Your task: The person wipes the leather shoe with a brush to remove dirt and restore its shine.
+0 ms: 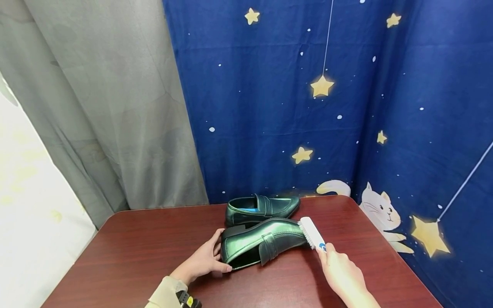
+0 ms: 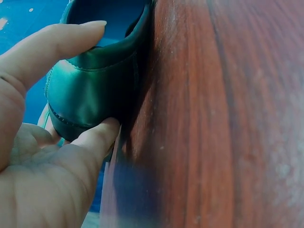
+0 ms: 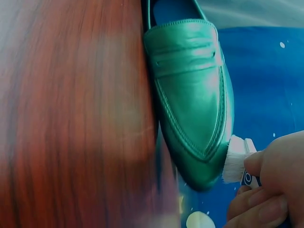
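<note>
A shiny dark green loafer (image 1: 246, 244) lies tipped on its side, its opening turned toward me. My left hand (image 1: 206, 259) grips it by the heel; in the left wrist view the thumb (image 2: 71, 40) reaches over the heel's rim and the other fingers are at its base. In my right hand (image 1: 343, 271) is a white brush (image 1: 312, 232), held by its handle. The brush's white bristles (image 3: 233, 161) are against the side of the loafer's toe (image 3: 202, 175), as the right wrist view shows. Behind it stands the second green loafer (image 1: 283, 206), upright.
Both shoes are on a reddish-brown wooden table (image 1: 154, 239) with rounded far corners. A blue star-patterned curtain (image 1: 269, 107) hangs right behind the table's far edge, with a grey curtain (image 1: 127, 107) to its left.
</note>
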The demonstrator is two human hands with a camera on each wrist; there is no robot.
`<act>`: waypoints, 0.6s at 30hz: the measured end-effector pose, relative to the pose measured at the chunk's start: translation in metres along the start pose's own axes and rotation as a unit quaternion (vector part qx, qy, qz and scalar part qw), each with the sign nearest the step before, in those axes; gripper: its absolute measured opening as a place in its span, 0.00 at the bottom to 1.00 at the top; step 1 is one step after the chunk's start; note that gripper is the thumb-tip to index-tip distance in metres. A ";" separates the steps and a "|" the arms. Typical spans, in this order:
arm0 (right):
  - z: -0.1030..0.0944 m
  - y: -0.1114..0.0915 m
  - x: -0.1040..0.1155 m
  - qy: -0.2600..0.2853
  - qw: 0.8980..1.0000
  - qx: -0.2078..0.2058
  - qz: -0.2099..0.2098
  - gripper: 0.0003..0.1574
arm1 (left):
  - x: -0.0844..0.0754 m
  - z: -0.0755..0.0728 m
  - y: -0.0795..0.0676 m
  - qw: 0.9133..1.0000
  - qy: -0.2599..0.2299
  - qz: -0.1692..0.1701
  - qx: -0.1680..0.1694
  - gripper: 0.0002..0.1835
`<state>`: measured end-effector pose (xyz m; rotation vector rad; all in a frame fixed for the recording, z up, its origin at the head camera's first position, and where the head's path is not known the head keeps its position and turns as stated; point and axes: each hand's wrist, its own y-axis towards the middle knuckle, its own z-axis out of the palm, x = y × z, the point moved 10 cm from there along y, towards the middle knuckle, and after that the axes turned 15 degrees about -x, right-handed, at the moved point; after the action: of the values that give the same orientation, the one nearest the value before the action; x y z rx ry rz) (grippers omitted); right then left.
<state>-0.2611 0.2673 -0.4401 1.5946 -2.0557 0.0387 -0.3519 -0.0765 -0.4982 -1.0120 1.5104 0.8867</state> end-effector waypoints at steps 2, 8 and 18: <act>0.000 0.000 -0.005 0.001 1.000 0.003 0.004 0.24 | -0.001 0.000 0.000 1.000 0.003 0.005 0.000 0.57; -0.002 -0.001 -0.015 0.004 1.000 -0.002 0.004 0.23 | -0.003 0.002 -0.002 1.000 0.004 0.006 0.001 0.56; -0.001 -0.002 -0.021 0.011 1.000 -0.006 0.001 0.23 | -0.004 0.003 -0.001 1.000 0.007 0.013 -0.009 0.55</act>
<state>-0.2552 0.2858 -0.4493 1.5772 -2.0373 0.0442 -0.3493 -0.0736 -0.4943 -1.0156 1.5335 0.9146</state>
